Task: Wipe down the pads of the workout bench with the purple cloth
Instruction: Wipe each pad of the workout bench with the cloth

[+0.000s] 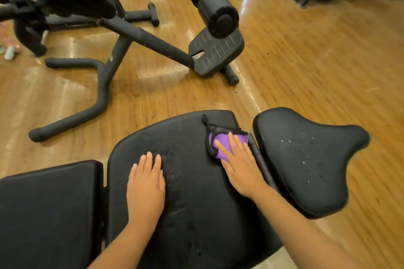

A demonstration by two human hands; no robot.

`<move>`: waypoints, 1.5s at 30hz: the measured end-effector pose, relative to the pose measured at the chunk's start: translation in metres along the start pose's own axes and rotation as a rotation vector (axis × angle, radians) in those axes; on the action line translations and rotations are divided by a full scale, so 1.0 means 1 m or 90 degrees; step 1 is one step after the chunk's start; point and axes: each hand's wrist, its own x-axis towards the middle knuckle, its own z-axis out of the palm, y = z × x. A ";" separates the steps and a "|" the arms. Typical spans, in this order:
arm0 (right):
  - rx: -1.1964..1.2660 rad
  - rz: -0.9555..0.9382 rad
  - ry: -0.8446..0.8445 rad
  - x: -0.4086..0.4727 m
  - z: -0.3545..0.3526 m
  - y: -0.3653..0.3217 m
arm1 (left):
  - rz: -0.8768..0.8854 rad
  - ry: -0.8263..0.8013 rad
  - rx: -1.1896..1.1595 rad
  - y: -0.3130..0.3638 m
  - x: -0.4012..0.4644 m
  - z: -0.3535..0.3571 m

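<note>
Most of the purple cloth (220, 145) is hidden under the right hand (240, 167) — fingers straight, pressing it flat near the middle pad's (192, 181) far right edge. The left hand (146, 185) lies open and flat on the same pad, well apart from the cloth.

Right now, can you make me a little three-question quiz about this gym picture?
1. True or false: the purple cloth lies on the floor.
2. Which hand presses the cloth: A) left hand B) right hand?
3. Fill in: the left hand rests flat on the middle ____.

Key: 1 false, it is on the middle pad near the saddle-shaped pad. 2 B. 3 pad.
</note>
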 end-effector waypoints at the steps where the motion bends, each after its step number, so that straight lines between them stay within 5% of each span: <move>1: -0.001 -0.001 -0.004 -0.030 0.002 0.002 | 0.004 -0.002 -0.003 0.000 0.000 0.000; 6: -0.079 -0.038 0.011 -0.154 0.028 0.008 | 0.009 0.003 0.001 0.001 0.000 -0.002; 10: -0.098 -0.077 0.031 -0.160 0.035 0.008 | -0.001 0.003 -0.001 0.002 0.001 -0.004; 18: 0.010 0.026 0.041 0.014 0.000 -0.007 | -0.006 -0.023 0.030 -0.001 0.003 0.001; 25: -0.063 0.065 0.013 0.121 -0.011 -0.031 | -0.010 -0.016 0.020 0.001 0.004 0.001; 39: -0.185 -0.216 -0.033 -0.141 0.074 -0.102 | 0.002 0.000 -0.013 -0.003 0.001 0.001; 45: -0.122 -0.150 0.005 -0.180 0.073 -0.083 | 0.015 -0.009 -0.016 -0.005 0.001 -0.003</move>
